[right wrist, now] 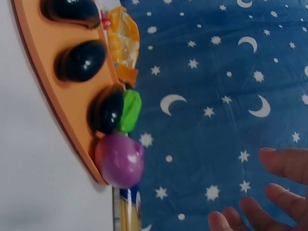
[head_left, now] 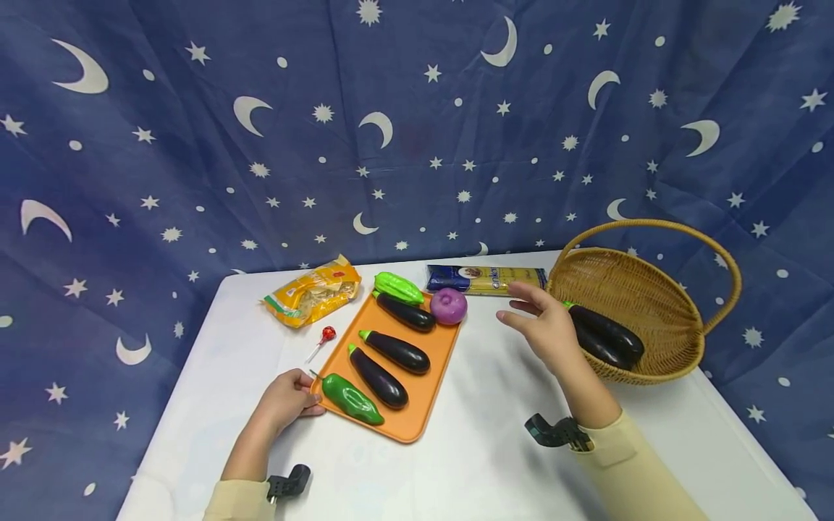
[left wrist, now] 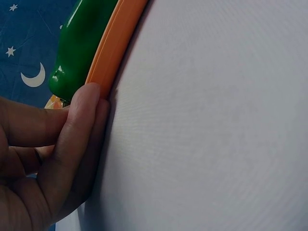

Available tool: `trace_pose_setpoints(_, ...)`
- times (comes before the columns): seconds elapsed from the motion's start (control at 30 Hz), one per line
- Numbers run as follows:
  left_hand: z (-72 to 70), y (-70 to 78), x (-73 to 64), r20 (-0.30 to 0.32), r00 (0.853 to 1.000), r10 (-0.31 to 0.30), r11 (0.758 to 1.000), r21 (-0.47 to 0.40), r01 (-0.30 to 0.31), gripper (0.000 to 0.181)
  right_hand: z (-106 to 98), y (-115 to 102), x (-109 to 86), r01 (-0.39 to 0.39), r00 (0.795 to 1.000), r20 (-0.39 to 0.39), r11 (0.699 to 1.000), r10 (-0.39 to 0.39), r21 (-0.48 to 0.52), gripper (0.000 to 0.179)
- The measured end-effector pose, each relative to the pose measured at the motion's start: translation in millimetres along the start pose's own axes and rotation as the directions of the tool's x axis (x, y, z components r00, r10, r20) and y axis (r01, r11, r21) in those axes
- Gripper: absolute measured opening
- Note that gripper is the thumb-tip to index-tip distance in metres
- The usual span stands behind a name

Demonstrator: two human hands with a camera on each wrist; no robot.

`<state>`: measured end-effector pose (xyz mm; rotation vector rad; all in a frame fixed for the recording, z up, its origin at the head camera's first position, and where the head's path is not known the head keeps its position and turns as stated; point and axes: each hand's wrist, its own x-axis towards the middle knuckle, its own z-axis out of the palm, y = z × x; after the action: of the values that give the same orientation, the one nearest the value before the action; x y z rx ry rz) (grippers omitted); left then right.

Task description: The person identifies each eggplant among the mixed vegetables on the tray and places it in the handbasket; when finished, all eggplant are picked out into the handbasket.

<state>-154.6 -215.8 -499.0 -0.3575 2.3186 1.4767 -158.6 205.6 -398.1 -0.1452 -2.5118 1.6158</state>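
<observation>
My left hand (head_left: 287, 400) pinches the near left corner of an orange tray (head_left: 417, 427); in the left wrist view its fingertips (left wrist: 86, 96) lie at the rim beside a green pepper (head_left: 352, 399). On the tray are three eggplants (head_left: 395, 352), a purple onion (head_left: 449, 307) and a bright green ridged vegetable (head_left: 398, 288) at the far end. Held in the air right of the tray, my right hand (head_left: 546, 329) has its fingers spread and nothing between them. Close beside it stands a wicker basket (head_left: 677, 325) with dark eggplant (head_left: 602, 337) inside.
Behind the right hand lies a blue and yellow pasta packet (head_left: 485, 280). A yellow food bag (head_left: 313, 291) and a red lollipop (head_left: 328, 333) lie left of the tray. The basket's tall handle (head_left: 651, 223) arches up at the table's right edge, and a starry curtain hangs behind.
</observation>
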Motion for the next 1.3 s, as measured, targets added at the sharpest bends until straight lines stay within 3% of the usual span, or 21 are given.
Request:
trace_pose_setpoints(0.73,0.5,-1.3,-0.3,-0.019,1.000,0.009,1.000,0.001,-0.009,0.022,71.8,-0.7,-13.8,-0.005,0.990,0.141,0.997,-0.005,0.075,0.058)
trace_pose_setpoints(1.3,0.5,0.0,-0.6,-0.022,1.000,0.003,1.000,-0.003,-0.003,0.021,119.9,5.9,-33.7,-0.049,0.971,0.237,0.998,0.038,0.041,0.052)
